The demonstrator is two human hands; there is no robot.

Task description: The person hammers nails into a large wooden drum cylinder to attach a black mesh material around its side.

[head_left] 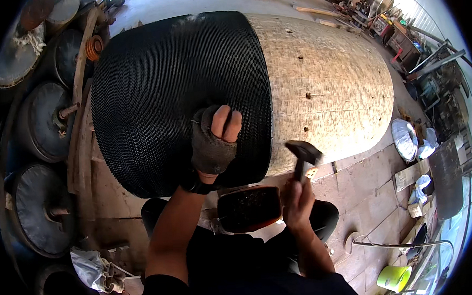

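Observation:
A large horizontal roller fills the middle, its left part covered in dense black ridged material (177, 64) and its right part bare, pale and mottled with several dark holes (328, 66). My left hand (214, 140), in a grey fingerless glove, rests on the black part with curled fingers; what they hold, if anything, is hidden. My right hand (299, 203) grips a hammer (304, 153), its dark head raised near the seam's lower end, right of my left hand. A reddish-rimmed tray (249, 209) with a dark inside sits below the roller, between my hands.
Dark metal drums (45, 121) and wooden planks (82, 103) line the left. At right lie white wrapped bundles (404, 140), a standing metal rod (393, 243) and a lime bucket (393, 278). Clutter and machinery (402, 45) fill the back right. A white sack (92, 267) lies lower left.

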